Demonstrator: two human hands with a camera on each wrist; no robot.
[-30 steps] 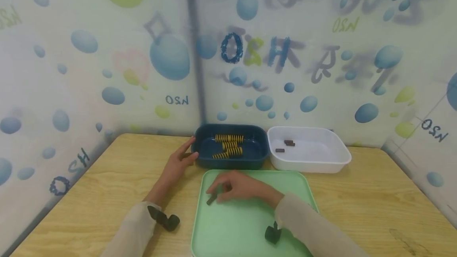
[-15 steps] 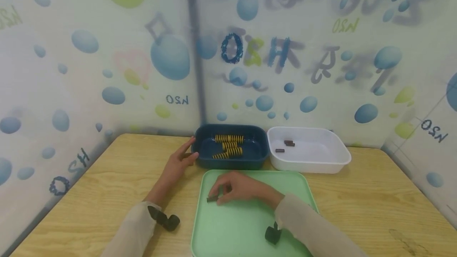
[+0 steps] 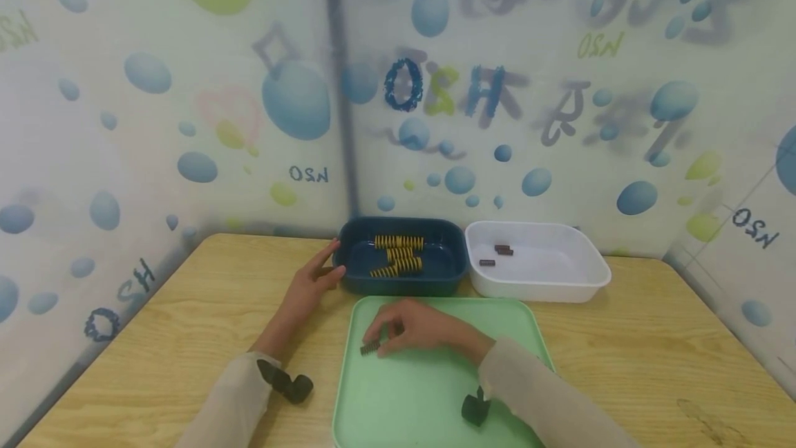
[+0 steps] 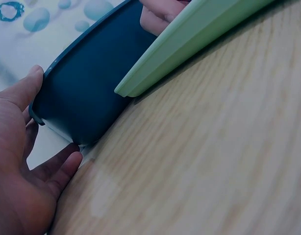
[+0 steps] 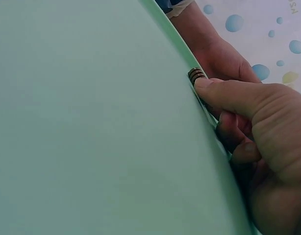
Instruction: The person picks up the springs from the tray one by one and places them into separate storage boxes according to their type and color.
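Note:
My right hand [image 3: 415,323] pinches a small dark brown coil spring [image 3: 370,348] between thumb and fingertips, low over the left part of the light green tray [image 3: 423,393]. In the right wrist view, the banded end of the spring [image 5: 195,74] sticks out past the thumb. My left hand [image 3: 307,287] reaches to the left end of the dark blue container [image 3: 404,287], its fingers spread. The left wrist view shows one fingertip at the container's rim and other fingers low by its outer wall. Several yellow coil springs [image 3: 399,243] lie inside that container.
Right of the blue container stands a white container [image 3: 541,291] holding a few dark brown springs [image 3: 487,263]. Both stand behind the tray on the wooden table [image 3: 653,351], near the patterned wall [image 3: 398,171].
The spring in my right hand has turned from a slant to nearly level, and the fingertips have shifted slightly right. My left hand and the containers stay as they were.

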